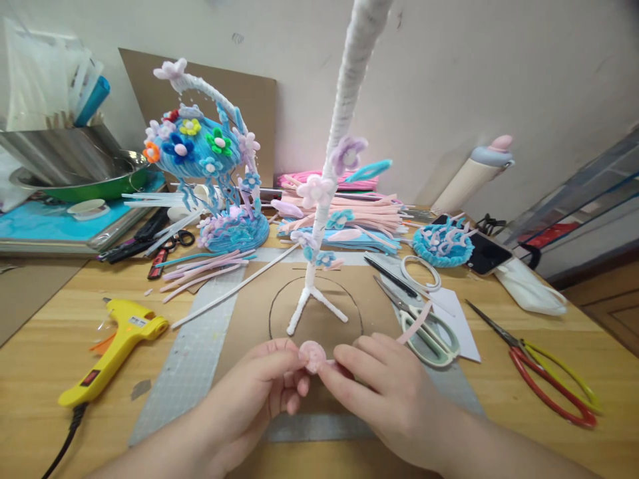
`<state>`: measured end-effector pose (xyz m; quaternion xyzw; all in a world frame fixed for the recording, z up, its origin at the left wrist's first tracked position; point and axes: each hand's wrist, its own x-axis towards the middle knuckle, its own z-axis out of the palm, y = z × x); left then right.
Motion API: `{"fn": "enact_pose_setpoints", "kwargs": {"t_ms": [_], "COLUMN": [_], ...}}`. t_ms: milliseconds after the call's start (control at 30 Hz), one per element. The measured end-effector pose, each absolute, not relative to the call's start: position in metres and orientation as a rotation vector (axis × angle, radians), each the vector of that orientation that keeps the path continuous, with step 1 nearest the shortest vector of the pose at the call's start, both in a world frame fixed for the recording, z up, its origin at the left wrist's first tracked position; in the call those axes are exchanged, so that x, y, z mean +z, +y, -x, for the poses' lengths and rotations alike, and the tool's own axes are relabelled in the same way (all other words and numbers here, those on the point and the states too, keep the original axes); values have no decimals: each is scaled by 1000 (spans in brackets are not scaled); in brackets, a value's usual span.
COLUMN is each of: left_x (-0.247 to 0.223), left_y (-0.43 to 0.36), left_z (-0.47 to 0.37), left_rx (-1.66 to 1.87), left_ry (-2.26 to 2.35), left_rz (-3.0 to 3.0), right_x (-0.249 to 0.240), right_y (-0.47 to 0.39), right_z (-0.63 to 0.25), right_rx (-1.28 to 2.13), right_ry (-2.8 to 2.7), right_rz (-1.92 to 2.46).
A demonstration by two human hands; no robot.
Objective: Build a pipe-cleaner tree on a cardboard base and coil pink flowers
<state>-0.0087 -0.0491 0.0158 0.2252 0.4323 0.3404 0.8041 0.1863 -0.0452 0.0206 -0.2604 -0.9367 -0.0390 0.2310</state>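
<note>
Between my two hands is a pink pipe cleaner (313, 356), wound into a small flat coil. My left hand (264, 382) pinches the coil's left edge between thumb and finger. From the right, my right hand (382, 379) grips the same pipe cleaner beside the coil, and its loose tail sticks out past the knuckles toward the scissors. Just beyond my hands stands a white wrapped stem (324, 199) on splayed feet, with fuzzy lilac, pink and blue flowers along it. Its feet rest on brown cardboard (249, 313) with a drawn circle.
A yellow glue gun (117, 346) lies at left. White-handled scissors (434, 336) and red-and-yellow-handled scissors (539, 382) lie at right. Behind are a finished blue jellyfish-like ornament (204, 150), pink pipe cleaner bundles (344, 213), a blue fuzzy base (442, 245) and a phone (486, 253).
</note>
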Motion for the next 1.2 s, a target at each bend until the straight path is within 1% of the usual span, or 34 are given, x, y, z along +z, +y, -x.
{"fn": "enact_pose_setpoints", "kwargs": {"t_ms": [300,467,633,733,833,933,1033,1100,1200], "left_x": [19,21,22,21,21,22,24,23,20], "left_y": [-53,-54,-54,-57,-62,-66,-66,-65,-65], "left_z": [8,8,7,6,6,8,10,10,9], "left_rx": [702,691,607,557,652,951,1111,1134,1123], "left_ry": [895,865,872,872,910,1026,867,783,833], "left_rz": [-480,-421,-359,-440,-754,-1452,-2134,-2277,-2217], "right_x": [17,17,16,16,20,27,34,36,37], "right_y": [-46,-47,-49,-51,-53,-53,-53,-53,-54], "right_z": [-187,-186,-186,-186,-184,-180,-178,-178,-179], "right_rx": [-46,-133,-145,-96,13,170,312,406,523], "right_ry": [-2421,-2345,-2312,-2282,-2211,-2151,-2122,-2124,-2148], "right_rz": [678,673,670,668,741,800,802,794,801]}}
